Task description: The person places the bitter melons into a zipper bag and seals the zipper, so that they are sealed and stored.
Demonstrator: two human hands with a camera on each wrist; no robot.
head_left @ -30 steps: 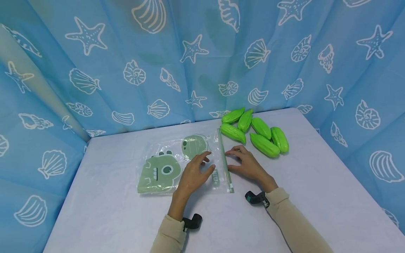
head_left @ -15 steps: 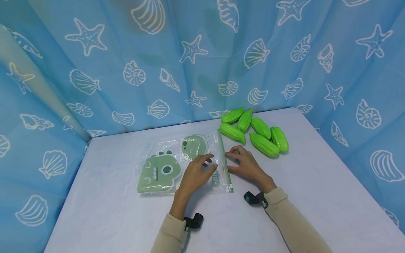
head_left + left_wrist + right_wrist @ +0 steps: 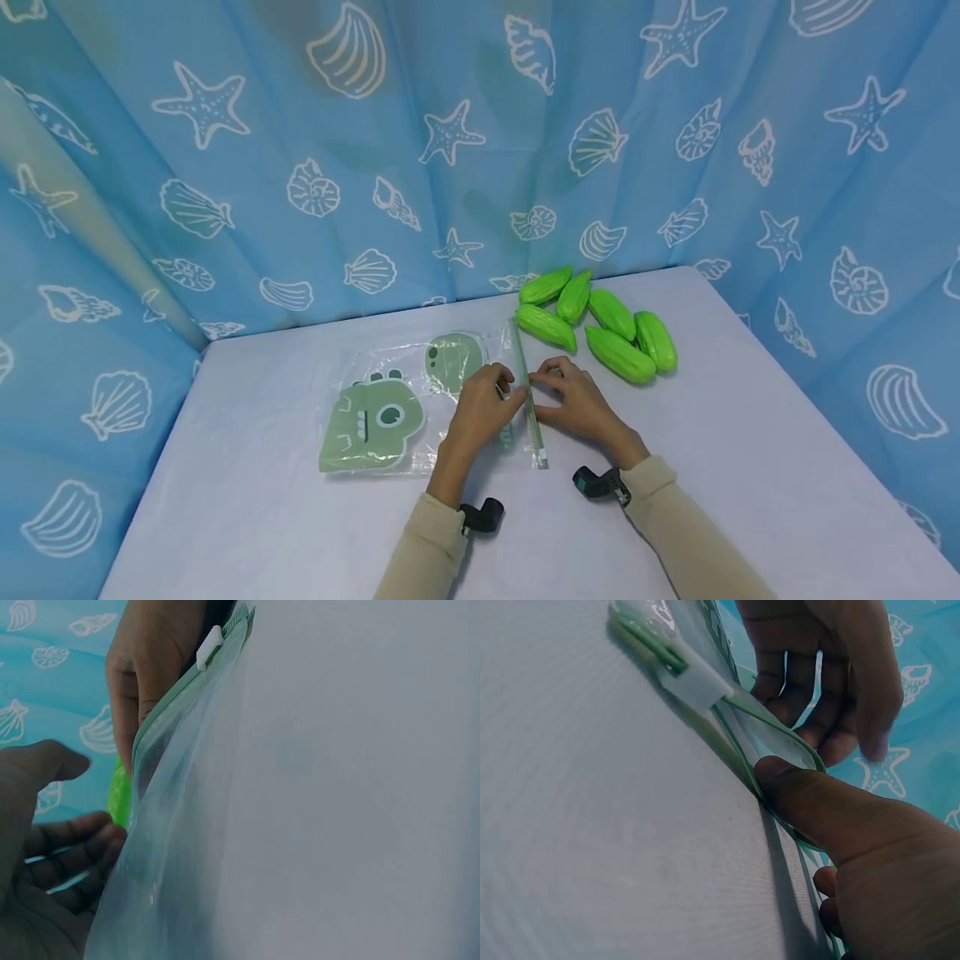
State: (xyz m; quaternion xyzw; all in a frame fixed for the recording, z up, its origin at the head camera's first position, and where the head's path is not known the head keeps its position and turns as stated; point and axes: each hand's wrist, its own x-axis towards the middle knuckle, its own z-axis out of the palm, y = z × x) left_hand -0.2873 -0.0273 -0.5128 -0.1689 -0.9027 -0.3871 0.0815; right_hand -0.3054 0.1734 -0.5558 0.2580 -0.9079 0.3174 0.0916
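Note:
A clear slider zip bag (image 3: 442, 433) with green dinosaur prints lies flat on the table, its green-edged mouth to the right. My right hand (image 3: 577, 404) is at that mouth; in the right wrist view its thumb (image 3: 802, 795) lies on the green rim and the fingers curl below, pinching the edge. The rim bows apart there, near the white slider (image 3: 697, 682). My left hand (image 3: 483, 408) hovers over the bag beside the mouth. In the left wrist view its thumb and fingers (image 3: 82, 840) are spread apart, with nothing between them.
Several bright green ridged vegetables (image 3: 618, 354), like bitter melons, lie in a group behind my right hand. A white cloth covers the table (image 3: 247, 517). Blue curtains (image 3: 450, 208) with shell prints stand behind and at both sides.
My left hand has moved right, closer to the bag's mouth and the right hand. My right hand stays at the edge. The head view has tilted slightly up.

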